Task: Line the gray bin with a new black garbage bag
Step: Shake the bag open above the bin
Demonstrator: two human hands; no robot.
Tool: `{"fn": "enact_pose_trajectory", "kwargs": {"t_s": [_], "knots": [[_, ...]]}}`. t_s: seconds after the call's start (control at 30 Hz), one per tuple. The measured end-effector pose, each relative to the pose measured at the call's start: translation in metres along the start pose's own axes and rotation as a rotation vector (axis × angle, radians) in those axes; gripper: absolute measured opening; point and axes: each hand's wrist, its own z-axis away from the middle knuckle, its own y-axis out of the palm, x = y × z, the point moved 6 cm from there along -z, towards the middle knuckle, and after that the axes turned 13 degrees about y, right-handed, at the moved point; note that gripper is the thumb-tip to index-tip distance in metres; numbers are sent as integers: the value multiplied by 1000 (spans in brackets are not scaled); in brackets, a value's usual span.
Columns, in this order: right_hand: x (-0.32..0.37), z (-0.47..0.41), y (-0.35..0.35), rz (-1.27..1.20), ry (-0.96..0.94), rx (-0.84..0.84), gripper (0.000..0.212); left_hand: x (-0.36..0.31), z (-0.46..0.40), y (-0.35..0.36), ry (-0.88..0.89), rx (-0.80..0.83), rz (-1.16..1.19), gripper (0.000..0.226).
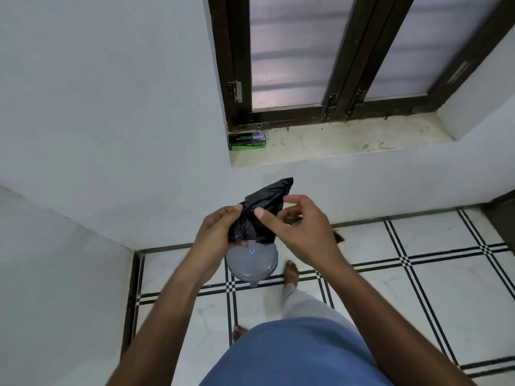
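A folded black garbage bag is held in front of me at chest height, crumpled and still bunched. My left hand grips its lower left part, thumb on top. My right hand pinches its right edge with the thumb, the other fingers spread. Directly below the bag, on the tiled floor against the wall, stands the gray bin with its round lid shut; my hands and the bag hide its far edge.
A green and black box of garbage bags lies on the window sill at its left end, under a dark-framed window. My bare feet stand right of the bin. White walls form a corner at left.
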Motion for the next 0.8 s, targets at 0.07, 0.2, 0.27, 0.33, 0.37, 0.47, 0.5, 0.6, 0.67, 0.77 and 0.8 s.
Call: {"fn": "enact_pose_trajectory", "kwargs": {"t_s": [0.07, 0.2, 0.27, 0.33, 0.37, 0.47, 0.5, 0.6, 0.67, 0.77, 0.8], "knots": [[-4, -2, 8, 33, -26, 119, 24, 1, 6, 0, 6, 27, 15, 40], [-9, -3, -1, 20, -10, 77, 15, -3, 15, -15, 35, 18, 36, 33], [-7, 1, -4, -63, 66, 92, 22, -6, 20, -20, 47, 45, 10, 37], [-3, 9, 8, -143, 133, 247, 30, -6, 27, -16, 48, 149, -43, 53], [-2, 12, 16, -139, 144, 319, 30, -6, 31, -12, 46, 213, -80, 56], [-4, 18, 34, -147, 123, 429, 16, -4, 41, -3, 41, 317, -127, 48], [-5, 18, 36, -154, 122, 429, 11, -4, 43, -2, 35, 320, -108, 47], [-12, 13, 31, -153, 130, 346, 10, -1, 45, -9, 6, 247, -24, 46], [-17, 6, 19, -181, 170, 202, 16, 2, 42, -22, -30, 117, 14, 48], [-32, -7, -3, -342, 300, 27, 20, 8, 39, -47, -38, -83, 101, 40], [-38, -10, -4, -426, 352, 41, 21, 10, 40, -52, -47, -130, 146, 36]]}}
